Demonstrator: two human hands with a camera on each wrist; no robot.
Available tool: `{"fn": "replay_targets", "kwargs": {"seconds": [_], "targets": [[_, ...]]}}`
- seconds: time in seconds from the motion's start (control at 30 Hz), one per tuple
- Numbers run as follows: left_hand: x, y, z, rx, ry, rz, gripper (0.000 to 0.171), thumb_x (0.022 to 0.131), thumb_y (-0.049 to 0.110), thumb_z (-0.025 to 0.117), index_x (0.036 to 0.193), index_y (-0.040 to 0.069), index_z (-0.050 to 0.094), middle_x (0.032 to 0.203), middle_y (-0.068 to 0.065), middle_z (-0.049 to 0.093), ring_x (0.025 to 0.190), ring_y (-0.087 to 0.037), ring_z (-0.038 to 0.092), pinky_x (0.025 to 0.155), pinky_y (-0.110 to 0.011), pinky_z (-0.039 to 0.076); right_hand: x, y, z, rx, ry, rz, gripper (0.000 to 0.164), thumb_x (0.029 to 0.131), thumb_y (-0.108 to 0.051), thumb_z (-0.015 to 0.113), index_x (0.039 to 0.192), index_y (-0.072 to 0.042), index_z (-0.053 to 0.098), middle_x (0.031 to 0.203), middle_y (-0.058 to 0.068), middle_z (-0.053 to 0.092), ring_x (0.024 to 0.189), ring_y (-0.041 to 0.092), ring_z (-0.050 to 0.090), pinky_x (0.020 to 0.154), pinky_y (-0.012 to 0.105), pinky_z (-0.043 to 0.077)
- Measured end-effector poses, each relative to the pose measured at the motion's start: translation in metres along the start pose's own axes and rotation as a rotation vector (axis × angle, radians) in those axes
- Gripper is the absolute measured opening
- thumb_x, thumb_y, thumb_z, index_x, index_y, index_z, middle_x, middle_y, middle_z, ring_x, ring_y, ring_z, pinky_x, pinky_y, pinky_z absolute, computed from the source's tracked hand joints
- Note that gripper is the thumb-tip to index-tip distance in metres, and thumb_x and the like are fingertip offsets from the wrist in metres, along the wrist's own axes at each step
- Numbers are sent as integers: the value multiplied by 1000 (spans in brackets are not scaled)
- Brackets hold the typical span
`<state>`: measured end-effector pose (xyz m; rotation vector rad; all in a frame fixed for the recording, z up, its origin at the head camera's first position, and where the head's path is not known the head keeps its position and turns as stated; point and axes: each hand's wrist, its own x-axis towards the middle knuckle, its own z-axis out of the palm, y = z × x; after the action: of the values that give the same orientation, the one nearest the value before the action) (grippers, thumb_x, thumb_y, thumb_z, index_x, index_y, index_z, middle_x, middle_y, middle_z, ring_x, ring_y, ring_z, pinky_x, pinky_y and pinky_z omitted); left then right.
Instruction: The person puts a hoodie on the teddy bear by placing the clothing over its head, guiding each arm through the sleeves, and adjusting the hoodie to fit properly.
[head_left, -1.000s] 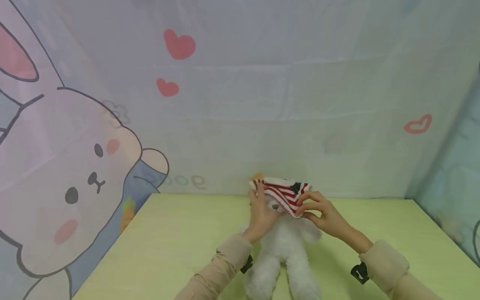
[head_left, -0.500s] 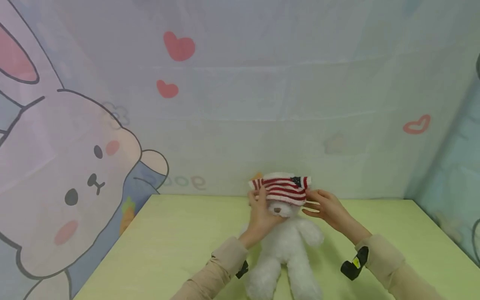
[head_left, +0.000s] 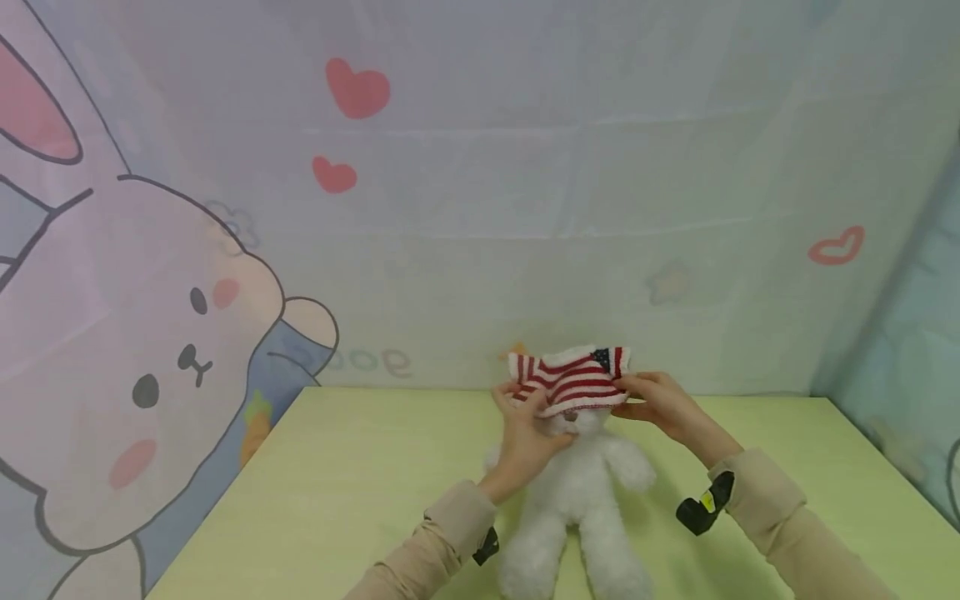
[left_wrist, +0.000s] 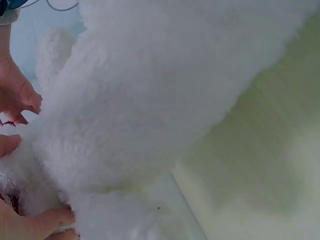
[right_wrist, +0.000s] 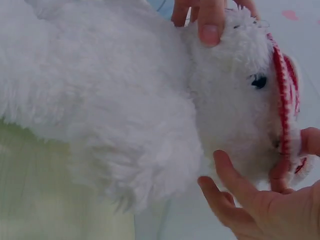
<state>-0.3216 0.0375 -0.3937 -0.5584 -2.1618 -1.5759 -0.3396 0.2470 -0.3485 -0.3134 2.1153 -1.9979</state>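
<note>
A white plush bear [head_left: 573, 492] lies on its back, its legs toward me. Over the upper part of its head sits a small red-and-white striped knit sweater [head_left: 570, 385] with a dark starred patch, hiding the eyes in the head view. My left hand [head_left: 522, 442] grips the bear's head at the left, thumb at the muzzle and fingers by the sweater's edge. On the other side, my right hand [head_left: 667, 408] pinches the sweater's hem; the right wrist view shows thumb and finger at the red-and-white hem [right_wrist: 284, 100], other fingers [right_wrist: 232, 172] spread beside the head.
The bear lies on a pale yellow-green table [head_left: 360, 492]. Behind the table's far edge hangs a light cloth backdrop [head_left: 480, 275] printed with a large rabbit [head_left: 150, 333] and hearts.
The sweater's folded-over lower right edge has come down flat across the bear's head. My right hand let go of the hem and has taken it again; sweater and head have shifted slightly right.
</note>
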Motion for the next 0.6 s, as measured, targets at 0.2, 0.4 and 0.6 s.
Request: {"fn": "replay_targets", "kwargs": {"seconds": [0.2, 0.4, 0.6], "targets": [[4, -1, -10, -171, -27, -112, 28, 74, 18, 71, 69, 1, 50, 107, -22, 38, 102, -28, 43, 73, -30, 49, 2, 3, 1, 58, 13, -33, 40, 94, -15, 37, 126, 7, 26, 100, -2, 50, 85, 6, 58, 79, 25, 50], [18, -1, -25, -375, -24, -449, 26, 87, 21, 57, 85, -3, 46, 88, -6, 47, 75, -13, 49, 69, -35, 54, 4, 7, 2, -9, 65, -38, 44, 94, -12, 35, 129, 12, 22, 117, 16, 43, 86, 2, 56, 78, 22, 50], [23, -8, -37, -636, -192, -670, 41, 85, 5, 56, 117, -15, 42, 101, -7, 52, 83, -12, 53, 78, -27, 47, 5, 9, 2, -2, 82, -29, 42, 95, -15, 38, 127, 11, 33, 117, 16, 47, 87, 1, 57, 79, 22, 50]]}}
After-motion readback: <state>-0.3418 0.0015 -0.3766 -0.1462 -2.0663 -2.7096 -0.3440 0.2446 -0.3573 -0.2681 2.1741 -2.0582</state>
